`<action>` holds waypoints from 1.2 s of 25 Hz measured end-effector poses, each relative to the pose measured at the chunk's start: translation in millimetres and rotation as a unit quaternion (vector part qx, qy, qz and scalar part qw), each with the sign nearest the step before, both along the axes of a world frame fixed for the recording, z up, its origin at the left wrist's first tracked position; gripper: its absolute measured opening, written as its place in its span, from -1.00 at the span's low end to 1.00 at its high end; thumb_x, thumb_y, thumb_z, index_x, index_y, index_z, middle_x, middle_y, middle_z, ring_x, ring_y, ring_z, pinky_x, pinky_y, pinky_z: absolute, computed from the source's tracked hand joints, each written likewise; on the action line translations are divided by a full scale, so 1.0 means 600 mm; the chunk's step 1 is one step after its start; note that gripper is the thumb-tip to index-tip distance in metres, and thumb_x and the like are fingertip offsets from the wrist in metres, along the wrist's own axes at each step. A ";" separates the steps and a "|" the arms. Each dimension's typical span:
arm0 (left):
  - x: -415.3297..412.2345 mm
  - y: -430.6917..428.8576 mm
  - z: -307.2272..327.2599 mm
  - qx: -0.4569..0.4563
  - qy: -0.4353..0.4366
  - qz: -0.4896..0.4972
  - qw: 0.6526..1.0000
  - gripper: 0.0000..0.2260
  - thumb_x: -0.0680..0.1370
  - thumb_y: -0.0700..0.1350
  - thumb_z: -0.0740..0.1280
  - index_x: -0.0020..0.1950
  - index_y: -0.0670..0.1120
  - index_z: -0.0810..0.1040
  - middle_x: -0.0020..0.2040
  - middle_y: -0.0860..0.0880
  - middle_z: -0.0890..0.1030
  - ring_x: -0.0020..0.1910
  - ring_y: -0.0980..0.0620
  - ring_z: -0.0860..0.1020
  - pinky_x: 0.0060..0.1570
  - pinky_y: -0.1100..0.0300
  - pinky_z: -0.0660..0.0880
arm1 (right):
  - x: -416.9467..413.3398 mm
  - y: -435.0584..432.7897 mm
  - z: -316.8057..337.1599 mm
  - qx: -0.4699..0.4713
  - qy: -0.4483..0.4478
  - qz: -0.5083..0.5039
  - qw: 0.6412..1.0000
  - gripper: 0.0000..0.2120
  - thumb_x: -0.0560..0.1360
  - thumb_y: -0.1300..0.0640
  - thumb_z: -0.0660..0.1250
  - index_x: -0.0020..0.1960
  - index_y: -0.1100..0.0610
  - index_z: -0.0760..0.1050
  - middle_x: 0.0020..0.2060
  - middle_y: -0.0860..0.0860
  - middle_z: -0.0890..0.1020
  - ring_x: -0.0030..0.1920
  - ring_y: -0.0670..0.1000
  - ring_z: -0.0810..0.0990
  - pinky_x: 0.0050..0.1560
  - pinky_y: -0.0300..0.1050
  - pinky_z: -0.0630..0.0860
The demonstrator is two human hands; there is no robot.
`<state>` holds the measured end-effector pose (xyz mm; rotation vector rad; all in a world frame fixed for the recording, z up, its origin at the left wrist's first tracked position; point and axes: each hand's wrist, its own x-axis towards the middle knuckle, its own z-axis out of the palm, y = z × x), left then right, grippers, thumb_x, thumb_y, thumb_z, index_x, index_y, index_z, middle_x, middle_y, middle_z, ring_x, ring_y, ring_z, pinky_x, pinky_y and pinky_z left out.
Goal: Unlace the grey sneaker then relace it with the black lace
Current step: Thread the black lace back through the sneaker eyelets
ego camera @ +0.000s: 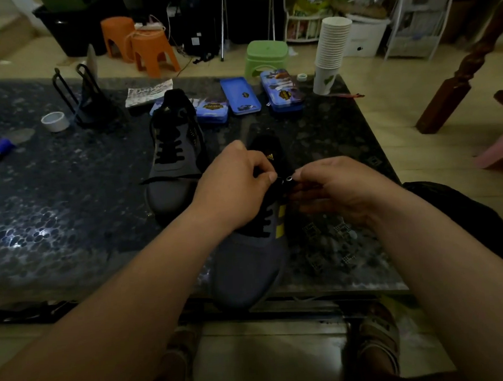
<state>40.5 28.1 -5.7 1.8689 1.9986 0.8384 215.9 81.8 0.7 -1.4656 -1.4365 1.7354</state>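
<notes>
From the head view, the grey sneaker (248, 258) lies on the bench (67, 187) with its toe at the near edge, just right of a second sneaker (174, 153). Over its upper eyelets the left hand (232, 185) and right hand (332, 188) each close their grip in a pinch, seemingly on the black lace (260, 226), though dim light blurs this. A hard tug could slip the lace free or drag the sneaker off the edge.

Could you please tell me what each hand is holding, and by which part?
Both the left hand and right hand pinch the black lace at the top of the nearer grey sneaker.
</notes>
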 end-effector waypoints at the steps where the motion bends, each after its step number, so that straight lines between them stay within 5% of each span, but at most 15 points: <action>1: 0.000 0.001 -0.001 -0.002 0.007 -0.001 1.000 -0.93 0.61 0.05 0.41 0.01 0.11 0.67 -0.09 0.11 0.37 -0.12 0.09 0.45 -0.05 0.10 0.46 | 0.002 0.000 -0.001 0.001 0.003 0.004 1.000 -0.89 0.62 0.23 0.31 -0.01 0.16 0.61 -0.08 0.16 0.69 -0.04 0.10 0.70 -0.17 -0.10 0.64; 8: -0.003 0.006 -0.002 0.000 0.076 -0.026 0.997 -0.94 0.62 0.03 0.40 -0.02 0.11 0.66 -0.12 0.10 0.33 -0.13 0.04 0.44 -0.11 0.02 0.48 | 0.005 0.001 -0.001 0.015 0.012 0.018 1.000 -0.85 0.63 0.26 0.29 -0.06 0.14 0.60 -0.15 0.12 0.70 -0.14 0.03 0.70 -0.17 -0.11 0.64; 18: 0.004 0.017 -0.014 0.011 0.065 -0.014 0.998 -0.89 0.65 -0.02 0.35 0.05 0.09 0.68 -0.15 0.12 0.33 -0.11 0.04 0.41 -0.10 0.09 0.40 | 0.008 -0.005 -0.018 0.079 -0.030 0.023 0.996 -0.87 0.63 0.15 0.36 0.01 0.14 0.68 0.00 0.13 0.75 0.10 0.15 0.72 0.18 0.14 0.64; 21: 0.007 0.017 -0.015 0.015 0.078 -0.018 0.997 -0.86 0.66 -0.02 0.33 0.09 0.07 0.69 -0.15 0.12 0.31 -0.07 0.02 0.43 -0.07 0.07 0.41 | -0.004 -0.010 -0.033 0.195 -0.098 0.029 0.975 -0.88 0.56 0.13 0.47 -0.16 0.10 0.66 -0.11 0.20 0.73 -0.10 0.15 0.69 0.11 0.31 0.62; 25: 0.001 0.012 -0.015 0.010 0.063 -0.038 0.997 -0.82 0.68 -0.02 0.29 0.17 0.02 0.67 -0.07 0.05 0.40 -0.06 0.03 0.47 -0.04 0.13 0.39 | -0.009 -0.015 -0.026 0.196 -0.118 0.028 0.973 -0.83 0.58 0.14 0.42 -0.17 0.15 0.63 -0.14 0.25 0.71 -0.21 0.14 0.63 -0.04 0.24 0.61; 27: -0.007 -0.001 -0.009 0.040 0.011 -0.044 0.998 -0.83 0.68 -0.04 0.31 0.23 0.02 0.63 -0.02 0.07 0.41 -0.09 0.12 0.47 -0.04 0.25 0.39 | 0.003 -0.015 -0.018 0.146 -0.052 -0.031 0.987 -0.83 0.60 0.21 0.35 -0.16 0.22 0.60 -0.11 0.29 0.70 -0.06 0.29 0.70 0.02 0.25 0.61; 30: -0.028 -0.029 0.003 0.139 -0.045 0.026 0.989 -0.88 0.64 -0.10 0.35 0.17 -0.03 0.55 0.06 0.04 0.43 -0.14 0.20 0.47 -0.06 0.42 0.37 | 0.025 -0.013 0.006 -0.009 0.248 -0.149 0.957 -0.84 0.64 0.26 0.16 -0.07 0.16 0.47 -0.08 0.13 0.73 0.05 0.17 0.74 0.10 0.06 0.63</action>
